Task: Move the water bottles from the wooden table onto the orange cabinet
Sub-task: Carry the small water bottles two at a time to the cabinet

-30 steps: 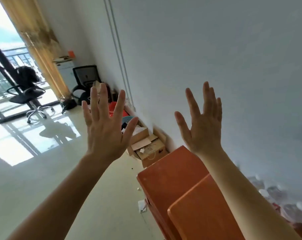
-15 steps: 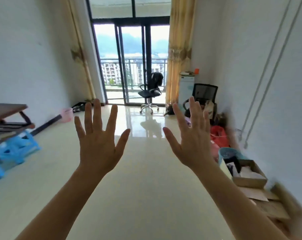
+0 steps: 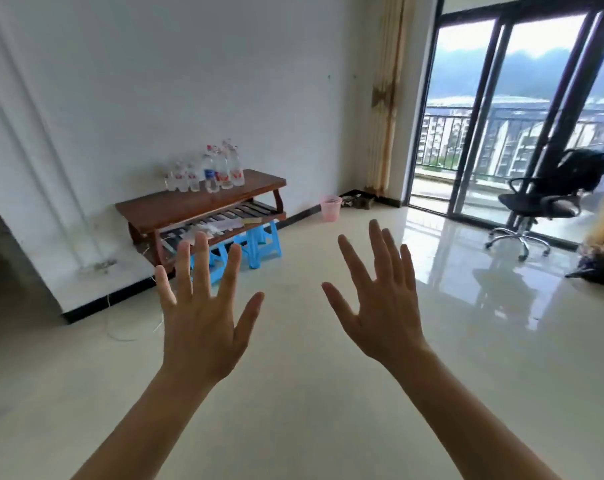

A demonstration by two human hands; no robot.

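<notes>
Several clear water bottles (image 3: 208, 173) with red and blue labels stand bunched on the top of a low wooden table (image 3: 176, 206) against the far white wall. My left hand (image 3: 203, 317) and my right hand (image 3: 383, 306) are raised in front of me, fingers spread and straight, holding nothing. Both hands are well short of the table, over bare floor. The orange cabinet is out of view.
Blue plastic stools (image 3: 259, 242) sit under the table, papers lie on its slatted lower shelf. A pink bin (image 3: 331, 207) stands to its right. A black office chair (image 3: 539, 206) stands by the glass balcony doors (image 3: 501, 116). Glossy tiled floor lies between me and the table.
The view has swung left, from the orange cabinet past the balcony doors to the wooden table with bottles. Both hands stayed raised, spread and empty.
</notes>
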